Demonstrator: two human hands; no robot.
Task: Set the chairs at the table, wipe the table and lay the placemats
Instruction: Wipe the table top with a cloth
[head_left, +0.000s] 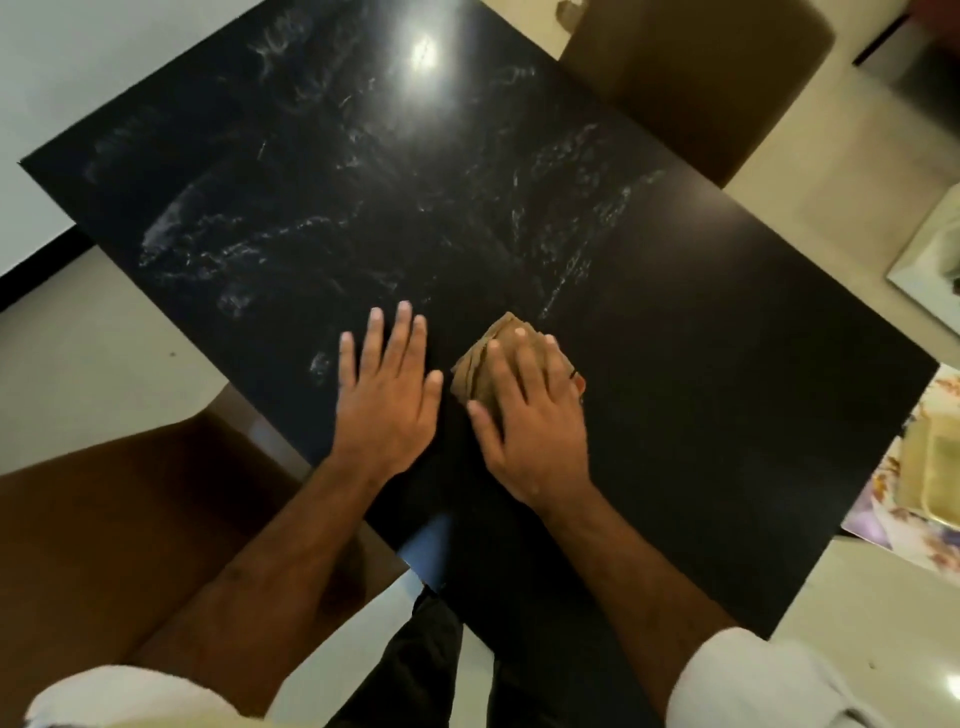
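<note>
Right hand (530, 415) lies flat over a folded brown cloth (480, 364), fingers spread and pressing down on it rather than pinching; palm weight seems meant to keep the cloth tight to the black tabletop (701, 338) for wiping. Cloth sits near the table's near edge, roughly mid-width. Left hand (387, 395) rests just beside it, palm down on bare surface, fingers loosely spread, holding nothing; likely a brace while the person leans over.

Pale damp streaks (291, 228) fan across the far half of the top, so the wiping step looks in progress. A ceiling light's reflection (422, 51) glares near the far edge.

One brown chair (104, 519) stands at the near left corner, another (696, 78) at the far right; both cut off by the frame, so how far they are tucked in cannot be judged. At the right edge, something floral-patterned (904, 499) shows partly; possibly placemats, too cropped to tell. No mats lie on the table.
</note>
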